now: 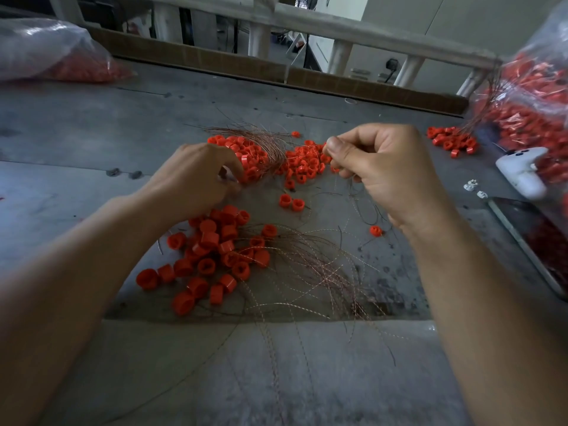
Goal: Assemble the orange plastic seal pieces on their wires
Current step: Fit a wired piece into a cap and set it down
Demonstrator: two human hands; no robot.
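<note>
Hands apart, right hand (378, 170) pinches a thin twisted metal wire (356, 196), left hand (196, 176) curls at a heap of small round orange plastic seal pieces (255, 155) just ahead, its grip unclear, grey bench (92, 133) beneath.

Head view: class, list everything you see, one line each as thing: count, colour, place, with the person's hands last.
near heap: one, orange pieces with coppery wires, front centre
far heap: one, orange with wires, at the left fingertips
middle heap: one, orange, beyond the right thumb
small heap: one, orange, far right
loose pieces: a few, orange, between the heaps
bags: two, clear, orange parts inside, far left and far right
white device: one, white, right edge
table: one, grey, under everything
left hand: fingers curled at the far heap
right hand: pinching a thin wire
</note>
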